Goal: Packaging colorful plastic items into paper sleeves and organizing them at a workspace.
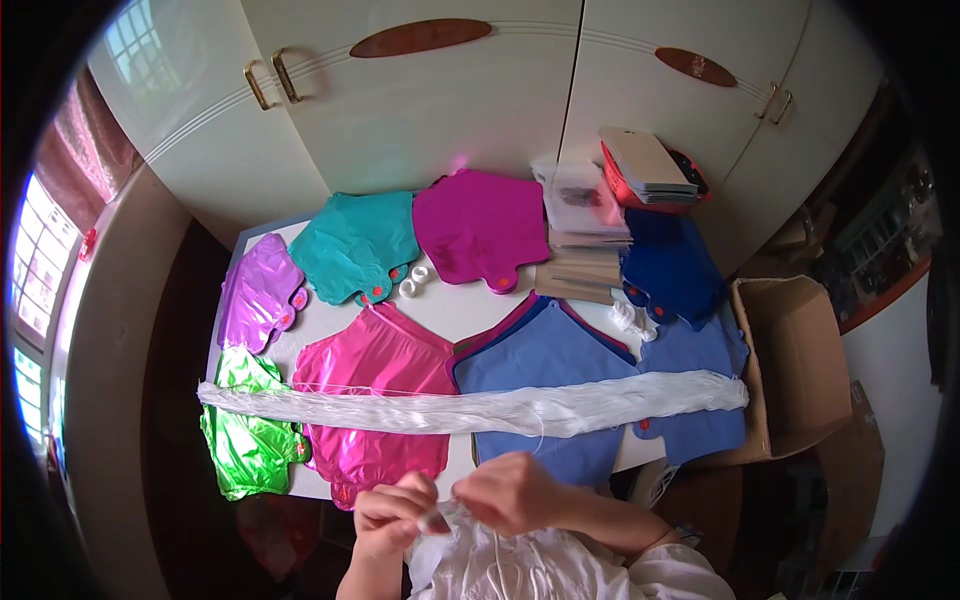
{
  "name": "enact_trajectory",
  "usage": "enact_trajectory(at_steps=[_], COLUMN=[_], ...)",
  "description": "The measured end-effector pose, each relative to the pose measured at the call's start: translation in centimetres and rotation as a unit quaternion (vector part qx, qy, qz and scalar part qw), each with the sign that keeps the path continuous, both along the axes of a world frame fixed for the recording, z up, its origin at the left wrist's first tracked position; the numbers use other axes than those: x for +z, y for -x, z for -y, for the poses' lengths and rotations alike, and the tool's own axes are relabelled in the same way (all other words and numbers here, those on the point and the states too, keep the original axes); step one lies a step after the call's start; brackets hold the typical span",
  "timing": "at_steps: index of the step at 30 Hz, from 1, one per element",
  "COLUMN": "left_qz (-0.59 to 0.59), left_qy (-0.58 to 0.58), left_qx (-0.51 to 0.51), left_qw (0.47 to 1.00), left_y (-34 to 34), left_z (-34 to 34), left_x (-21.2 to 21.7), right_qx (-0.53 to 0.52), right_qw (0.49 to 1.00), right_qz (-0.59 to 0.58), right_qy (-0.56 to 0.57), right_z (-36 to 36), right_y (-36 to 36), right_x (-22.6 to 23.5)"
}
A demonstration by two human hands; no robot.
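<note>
Both my hands are held up in front of my white top at the table's near edge, close together but apart. My left hand (395, 514) is closed in a pinch, with a small white bit at its fingertips that I cannot make out. My right hand (512, 493) is also closed, its fingers curled inward; what they hold, if anything, is hidden. Just beyond them a long bundle of white thread (510, 410) stretches across the table. It lies over flat foil balloons: green (245, 455), pink (375, 350) and blue (545, 350).
Farther back lie purple (262, 290), teal (355, 245), magenta (480, 230) and dark blue (675, 270) foil balloons. Two small white rolls (408, 288) and a white thread clump (630, 318) sit between them. Cards fill a red basket (618, 180). A cardboard box (800, 370) stands right.
</note>
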State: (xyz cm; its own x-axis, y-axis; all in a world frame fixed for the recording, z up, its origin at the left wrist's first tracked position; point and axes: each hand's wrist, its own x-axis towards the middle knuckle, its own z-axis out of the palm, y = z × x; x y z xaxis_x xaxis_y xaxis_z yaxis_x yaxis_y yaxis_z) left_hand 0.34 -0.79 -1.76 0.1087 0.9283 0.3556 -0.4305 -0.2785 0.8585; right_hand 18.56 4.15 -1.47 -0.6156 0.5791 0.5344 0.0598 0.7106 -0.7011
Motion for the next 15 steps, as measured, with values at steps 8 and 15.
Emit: enact_trajectory(at_steps=[8, 15], left_qz=[-0.299, -0.396], left_qy=[-0.062, -0.063], left_qx=[0.019, 0.152], left_qw=[0.952, 0.903], left_y=[0.3, -0.6], left_z=[-1.0, -1.0], left_x=[0.6, 0.7], right_qx=[0.007, -0.007], right_qw=[0.998, 0.999], right_qz=[-0.031, -0.040], right_qy=[-0.047, -0.031], right_z=[-1.6, -3.8], right_y=[-0.9, -2.2], right_x=[-0.8, -2.0])
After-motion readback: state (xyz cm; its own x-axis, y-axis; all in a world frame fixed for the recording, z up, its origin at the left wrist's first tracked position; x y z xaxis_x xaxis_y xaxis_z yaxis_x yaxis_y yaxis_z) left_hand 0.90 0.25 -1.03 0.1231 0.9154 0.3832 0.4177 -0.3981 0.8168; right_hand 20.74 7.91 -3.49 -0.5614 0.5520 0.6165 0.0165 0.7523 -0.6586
